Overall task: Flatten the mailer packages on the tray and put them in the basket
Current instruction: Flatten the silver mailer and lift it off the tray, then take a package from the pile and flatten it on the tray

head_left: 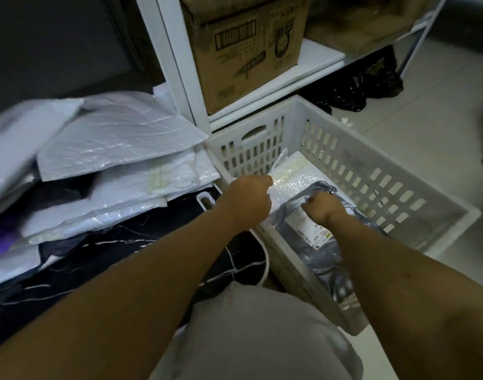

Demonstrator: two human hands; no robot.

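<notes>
A white slotted basket [352, 163] stands on the floor at the right. Inside it lie a white bubble mailer [292, 176] and, on top of that, a grey plastic mailer [325, 250] with a white label. My right hand [321, 208] is down in the basket with its fingers curled into the grey mailer's top edge. My left hand [248, 196] hovers over the basket's near-left rim, fingers curled, apparently pinching the white mailer's edge. A pile of white bubble mailers [117, 144] lies on the dark marbled tray [111, 248] at the left.
A white shelf unit [180, 58] rises behind the basket, carrying a cardboard box [248, 50]. Black bags [358, 89] lie under the shelf. A white cable [262, 250] runs between tray and basket. Pale floor tiles [427, 133] spread to the right.
</notes>
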